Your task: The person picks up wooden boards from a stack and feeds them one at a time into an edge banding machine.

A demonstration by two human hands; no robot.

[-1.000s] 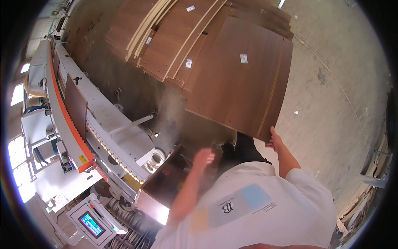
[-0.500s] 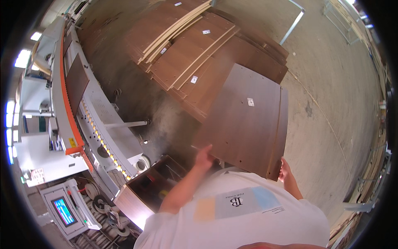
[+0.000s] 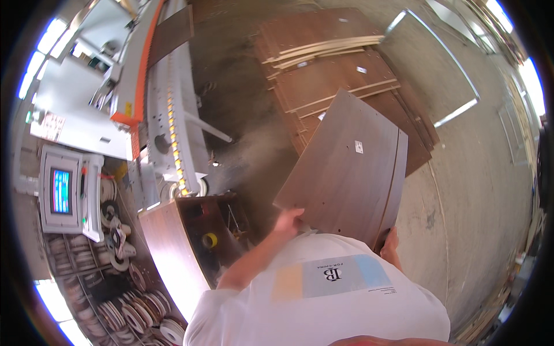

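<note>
A brown wooden panel [image 3: 340, 167] with a groove near its right edge, a few small holes and a white label [image 3: 359, 146] is held in front of my body. My left hand [image 3: 288, 222] grips its near left edge, thumb on top and fingers hidden beneath. At the near right corner my right hand [image 3: 390, 243] is closed round the edge. The panel's far part overlaps the view of a stack of brown panels [image 3: 329, 63] on the floor, with thin pale strips [image 3: 334, 45] lying across it.
Along the left runs a long machine with an orange rail [image 3: 148, 57] and another brown panel [image 3: 171, 34] on it. A screen console [image 3: 60, 190] stands near a rack of tape rolls [image 3: 133, 311]. An open brown cabinet [image 3: 173, 236] holds a yellow tape roll [image 3: 209, 240]. A metal frame [image 3: 461, 75] stands far right.
My view has swung left, so the machine, console and tape rolls show more, and the stack appears further right. Both hands keep hold of the panel, which has tilted slightly.
</note>
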